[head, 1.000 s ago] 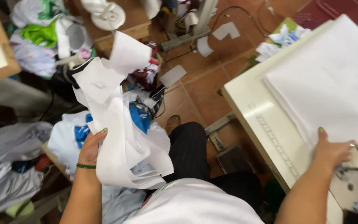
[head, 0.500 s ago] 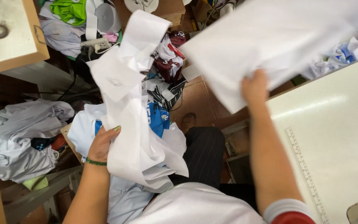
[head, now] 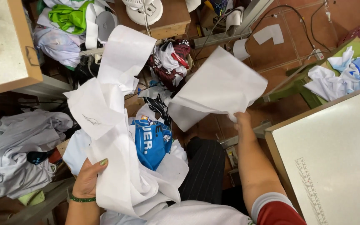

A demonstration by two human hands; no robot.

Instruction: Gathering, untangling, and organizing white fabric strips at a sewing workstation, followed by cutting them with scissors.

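Left hand (head: 87,179), green wristband, curled around a bunched stack of long white fabric pieces (head: 109,137), gripped at the lower edge; the strips stand up and fan out over the lap. Right hand (head: 241,119) raised, fingers pinched shut on the corner of a single white fabric panel (head: 219,89), which hangs in the air above the floor, apart from the stack. Blue printed jersey (head: 151,139) lies just behind the stack, on a heap of white garments. White worktop with a printed ruler strip (head: 338,158) sits to the right. Grey-white crumpled cloth pile (head: 17,154) to the left.
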